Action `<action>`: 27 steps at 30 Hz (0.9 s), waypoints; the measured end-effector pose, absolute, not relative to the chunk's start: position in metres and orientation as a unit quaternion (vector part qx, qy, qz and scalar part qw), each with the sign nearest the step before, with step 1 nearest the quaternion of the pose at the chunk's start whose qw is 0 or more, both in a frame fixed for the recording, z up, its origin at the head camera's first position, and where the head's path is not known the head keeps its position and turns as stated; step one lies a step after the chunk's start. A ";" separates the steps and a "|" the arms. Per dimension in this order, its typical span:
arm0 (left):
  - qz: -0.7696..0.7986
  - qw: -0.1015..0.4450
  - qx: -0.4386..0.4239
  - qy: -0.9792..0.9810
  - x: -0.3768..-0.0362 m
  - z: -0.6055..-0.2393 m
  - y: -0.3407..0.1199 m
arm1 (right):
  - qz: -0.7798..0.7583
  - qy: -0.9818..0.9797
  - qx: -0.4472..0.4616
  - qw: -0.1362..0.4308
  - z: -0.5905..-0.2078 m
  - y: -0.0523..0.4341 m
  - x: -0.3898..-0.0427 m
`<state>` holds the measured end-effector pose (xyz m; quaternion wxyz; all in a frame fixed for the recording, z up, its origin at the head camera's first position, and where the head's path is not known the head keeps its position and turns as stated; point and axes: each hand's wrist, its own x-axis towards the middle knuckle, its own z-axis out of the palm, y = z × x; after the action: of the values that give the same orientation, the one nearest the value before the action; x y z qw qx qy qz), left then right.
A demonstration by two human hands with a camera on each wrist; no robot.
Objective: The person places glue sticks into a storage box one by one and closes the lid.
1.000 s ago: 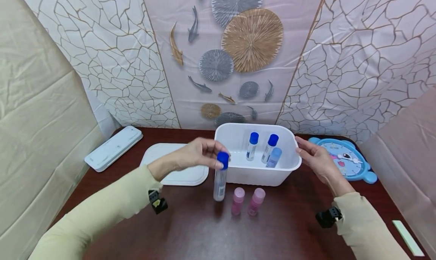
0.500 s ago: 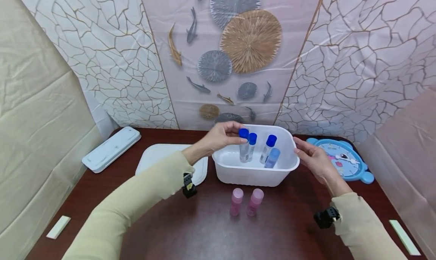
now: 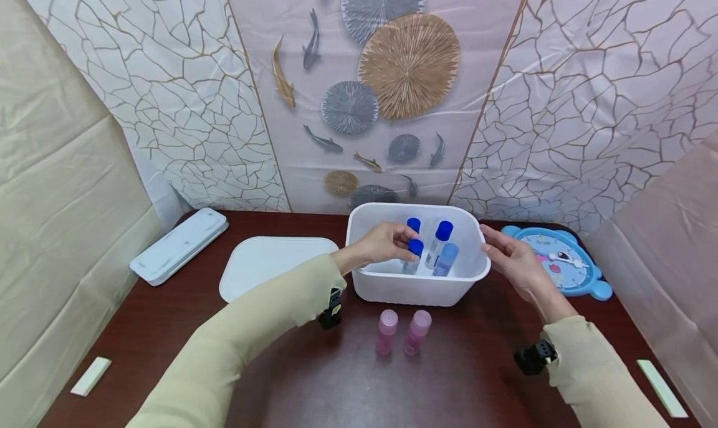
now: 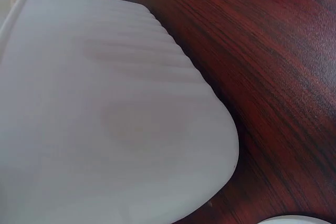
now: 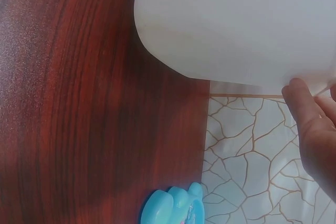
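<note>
My left hand [image 3: 387,243] pinches a blue-capped clear tube [image 3: 415,247] by its cap, inside the white bin [image 3: 415,291]. The tube's lower part is partly hidden behind the bin's front wall. Another blue-capped tube [image 3: 413,224] stands just behind it. To the right are a third blue-capped tube [image 3: 444,231] and a light-blue-capped tube [image 3: 447,256]. My right hand [image 3: 518,263] touches the bin's right rim with fairly straight fingers. In the right wrist view its thumb [image 5: 302,98] lies against the outer wall. The left wrist view shows mostly the bin's outer side [image 4: 115,103].
Two pink tubes, a left one [image 3: 386,332] and a right one [image 3: 417,332], stand before the bin. A white lid [image 3: 269,260] lies to its left, with a white case [image 3: 179,244] beyond. A blue clock [image 3: 561,263] lies at right. Pale strips lie near both table sides.
My left hand has carried the blue-capped tube from in front of the bin, over its rim and down inside. The right hand stays at the right rim.
</note>
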<state>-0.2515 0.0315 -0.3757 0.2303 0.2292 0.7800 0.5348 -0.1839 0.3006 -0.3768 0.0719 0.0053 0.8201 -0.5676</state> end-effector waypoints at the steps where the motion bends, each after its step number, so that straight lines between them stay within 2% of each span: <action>1: 0.530 0.233 0.230 0.782 -0.252 -0.376 0.032 | -0.566 0.821 0.005 0.071 -0.377 0.300 -0.184; 19: 0.522 0.240 0.239 0.783 -0.253 -0.378 0.035 | -0.566 0.821 0.008 0.074 -0.378 0.300 -0.184; 27: 0.539 0.213 0.290 0.762 -0.241 -0.353 0.014 | -0.566 0.821 0.004 0.073 -0.377 0.301 -0.184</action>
<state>-0.2409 0.0140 -0.3525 0.2135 0.2900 0.7618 0.5385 -0.1842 0.3011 -0.3772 0.0729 0.0044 0.8213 -0.5658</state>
